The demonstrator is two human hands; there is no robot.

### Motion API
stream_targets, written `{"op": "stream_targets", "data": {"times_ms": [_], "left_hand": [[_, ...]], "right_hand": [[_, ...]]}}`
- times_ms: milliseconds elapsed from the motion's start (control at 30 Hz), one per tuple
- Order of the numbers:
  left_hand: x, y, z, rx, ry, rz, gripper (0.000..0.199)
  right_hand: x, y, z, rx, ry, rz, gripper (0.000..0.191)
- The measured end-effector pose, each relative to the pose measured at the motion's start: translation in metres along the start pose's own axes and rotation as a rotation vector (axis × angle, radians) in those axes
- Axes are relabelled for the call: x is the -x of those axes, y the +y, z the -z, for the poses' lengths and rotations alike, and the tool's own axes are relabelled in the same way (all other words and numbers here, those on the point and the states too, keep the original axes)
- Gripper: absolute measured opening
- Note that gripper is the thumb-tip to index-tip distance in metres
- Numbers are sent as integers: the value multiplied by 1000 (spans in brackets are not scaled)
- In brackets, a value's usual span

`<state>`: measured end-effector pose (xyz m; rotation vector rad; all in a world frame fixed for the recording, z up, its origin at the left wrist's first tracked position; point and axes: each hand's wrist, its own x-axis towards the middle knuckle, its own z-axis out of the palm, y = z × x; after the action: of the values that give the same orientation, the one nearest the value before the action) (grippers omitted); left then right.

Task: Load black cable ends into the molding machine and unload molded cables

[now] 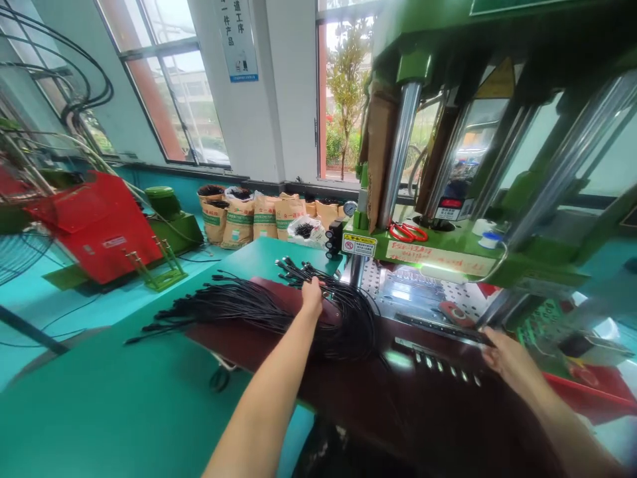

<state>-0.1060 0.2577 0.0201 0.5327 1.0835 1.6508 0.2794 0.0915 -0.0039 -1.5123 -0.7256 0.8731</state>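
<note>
My left hand (312,295) is closed around black cables (355,312) near their connector ends, at the back of the brown board (283,292). The cables loop round to the right of this hand. A larger bundle of black cables (233,302) lies to its left, with connector ends pointing left. At the press's front edge, my right hand (500,355) has its fingers curled at the right end of a long dark bar (438,327); the grip is partly hidden. Just in front of that bar lies a strip with several shiny slots (438,362).
The green press (537,265) rises at the right, with red-handled scissors (408,232) on its ledge. Its perforated metal bed (371,279) lies behind the bar. A green table (99,398) extends left. Several paper sacks (239,219) stand by the wall, near a red machine (99,226).
</note>
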Motion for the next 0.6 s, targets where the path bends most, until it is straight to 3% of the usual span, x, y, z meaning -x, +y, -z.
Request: {"op": "stream_targets", "data": {"times_ms": [100,267,367,467,600], "left_hand": [[-10,-17,-1,-318,-17,155,24],[-7,-14,1,-722,-145,307,40],[-4,0,6,-910,-232,340,54],[3,16,11,-1037,-291,258,57],[43,25,5,-1062,-395,22,43]], "right_hand": [[-12,6,23,299,-133,47,34],[-37,23,40,926,-205,566,17],[-32,25,34,1132,-169,727,23],[-8,12,26,1309,-224,770,33],[28,-10,15,1474,-502,662,46]]}}
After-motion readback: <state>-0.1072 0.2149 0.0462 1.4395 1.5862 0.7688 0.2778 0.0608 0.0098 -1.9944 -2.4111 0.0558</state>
